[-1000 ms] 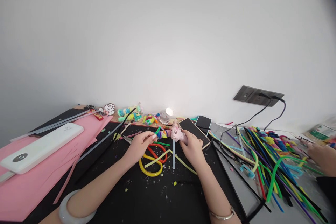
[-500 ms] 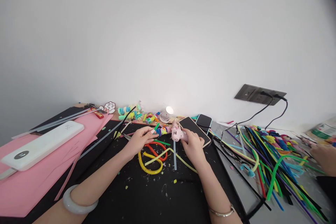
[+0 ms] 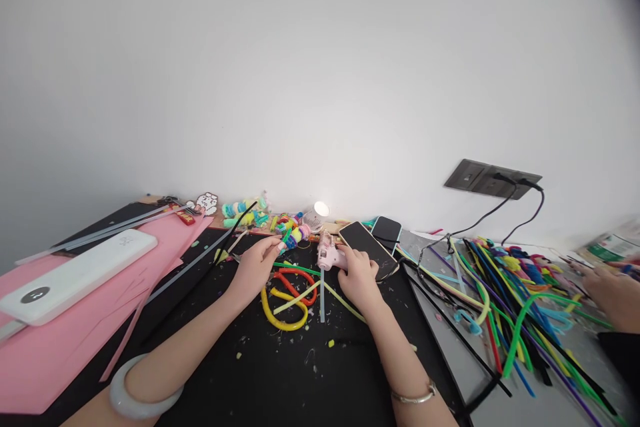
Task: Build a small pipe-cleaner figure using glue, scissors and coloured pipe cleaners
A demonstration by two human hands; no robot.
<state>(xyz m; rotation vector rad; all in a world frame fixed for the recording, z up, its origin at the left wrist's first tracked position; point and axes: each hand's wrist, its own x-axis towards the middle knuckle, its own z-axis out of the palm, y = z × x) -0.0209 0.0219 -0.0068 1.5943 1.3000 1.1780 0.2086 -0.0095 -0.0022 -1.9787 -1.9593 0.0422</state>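
My left hand (image 3: 256, 272) is closed, its fingertips pinching a small multicoloured pipe-cleaner piece (image 3: 299, 235) with yellow, purple and green parts. In my right hand (image 3: 359, 275) is a pink hot glue gun (image 3: 329, 256), held by its handle. A translucent glue stick (image 3: 323, 303) sticks out of the gun toward me. The gun's nozzle end is just right of the pipe-cleaner piece; whether they touch I cannot tell. Below both hands lie a coiled yellow pipe cleaner (image 3: 285, 327), a red-orange one (image 3: 313, 293) and a pale yellow one (image 3: 345, 305).
Pink sheets (image 3: 65, 360) carry a white power bank (image 3: 83, 273) at left. A lit lamp (image 3: 318, 213), fuzzy figures (image 3: 245, 213) and two phones (image 3: 367, 247) line the back. Pipe cleaners (image 3: 530, 327) are heaped at right, beside another person's hand (image 3: 613, 293). Cables hang from a wall socket (image 3: 493, 179).
The glue gun in my right hand has moved slightly left. The pipe-cleaner piece in my left hand has risen and tilted up, a little to the left.
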